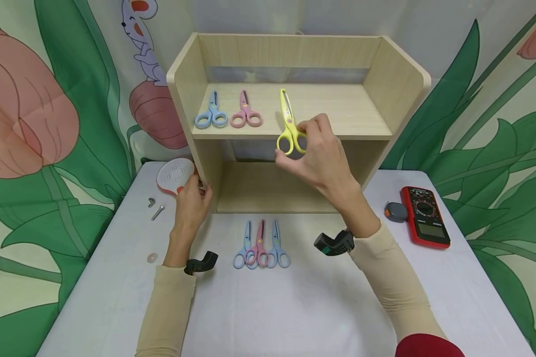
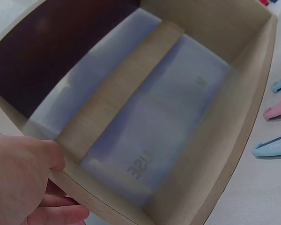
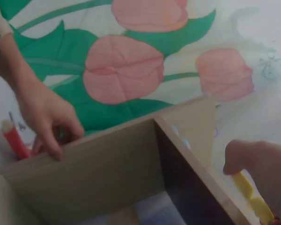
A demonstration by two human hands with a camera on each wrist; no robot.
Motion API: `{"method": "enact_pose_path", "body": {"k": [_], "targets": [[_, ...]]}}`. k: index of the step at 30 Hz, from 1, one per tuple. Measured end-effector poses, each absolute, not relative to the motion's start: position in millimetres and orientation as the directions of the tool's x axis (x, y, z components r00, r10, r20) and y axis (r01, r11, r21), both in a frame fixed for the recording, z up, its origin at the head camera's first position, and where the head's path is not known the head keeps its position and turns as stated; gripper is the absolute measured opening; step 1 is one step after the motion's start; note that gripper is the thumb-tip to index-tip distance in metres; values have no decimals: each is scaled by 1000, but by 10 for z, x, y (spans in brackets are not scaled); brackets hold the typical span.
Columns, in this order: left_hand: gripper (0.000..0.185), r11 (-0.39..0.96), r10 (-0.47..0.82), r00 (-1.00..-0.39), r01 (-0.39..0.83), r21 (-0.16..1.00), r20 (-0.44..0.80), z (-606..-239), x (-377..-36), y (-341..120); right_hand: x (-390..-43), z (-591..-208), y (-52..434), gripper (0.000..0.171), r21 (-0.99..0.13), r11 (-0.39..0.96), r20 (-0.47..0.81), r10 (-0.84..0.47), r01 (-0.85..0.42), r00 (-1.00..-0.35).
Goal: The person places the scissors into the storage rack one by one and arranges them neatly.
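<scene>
My right hand [image 1: 325, 152] pinches a pair of yellow scissors [image 1: 288, 115] by its handle loops, with the blades pointing up and back, over the front edge of the upper shelf. Part of the yellow handle [image 3: 245, 186] shows by the thumb in the right wrist view. My left hand [image 1: 191, 202] grips the front edge of the left side panel [image 2: 91, 199] of the wooden shelf unit [image 1: 290, 49], thumb over the edge and fingers outside. Blue scissors [image 1: 213, 106] and pink scissors [image 1: 244, 105] lie side by side on the upper board, left of the yellow pair.
Before the unit lie blue scissors [image 1: 247, 237], pink scissors [image 1: 260, 238] and more blue scissors [image 1: 276, 239]. A white perforated paddle [image 1: 175, 173], a bolt [image 1: 158, 212] and a disc [image 1: 152, 258] are at left. At right are a tape measure [image 1: 395, 212] and red multimeter [image 1: 426, 217].
</scene>
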State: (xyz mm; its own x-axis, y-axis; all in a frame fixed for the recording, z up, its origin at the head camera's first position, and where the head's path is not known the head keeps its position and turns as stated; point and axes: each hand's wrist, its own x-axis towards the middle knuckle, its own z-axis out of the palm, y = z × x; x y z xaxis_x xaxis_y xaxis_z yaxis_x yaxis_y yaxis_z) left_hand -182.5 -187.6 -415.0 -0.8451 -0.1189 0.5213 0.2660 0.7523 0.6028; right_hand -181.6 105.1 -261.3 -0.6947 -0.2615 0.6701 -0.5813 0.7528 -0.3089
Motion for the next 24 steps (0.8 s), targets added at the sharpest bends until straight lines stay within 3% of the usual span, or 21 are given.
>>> {"method": "enact_pose_path", "body": {"k": [5, 10, 19, 24], "targets": [[26, 747, -114, -864, 251, 615, 491, -4165, -1809, -1871, -2040, -2420, 955, 54, -345, 826, 510, -234, -446, -828], [27, 744, -108, -867, 254, 617, 487, -4183, -1800, -1865, -2188, -2342, 922, 62, -399, 827, 364, -252, -395, -896], [26, 745, -110, -862, 258, 615, 494, -4183, -1815, -1881, -2297, -2336, 866, 66, -422, 818, 350, -250, -391, -902], [26, 740, -115, -860, 260, 621, 497, -4154, -1829, -1895, -2286, -2370, 832, 72, -398, 817, 435, -232, -417, -870]]}}
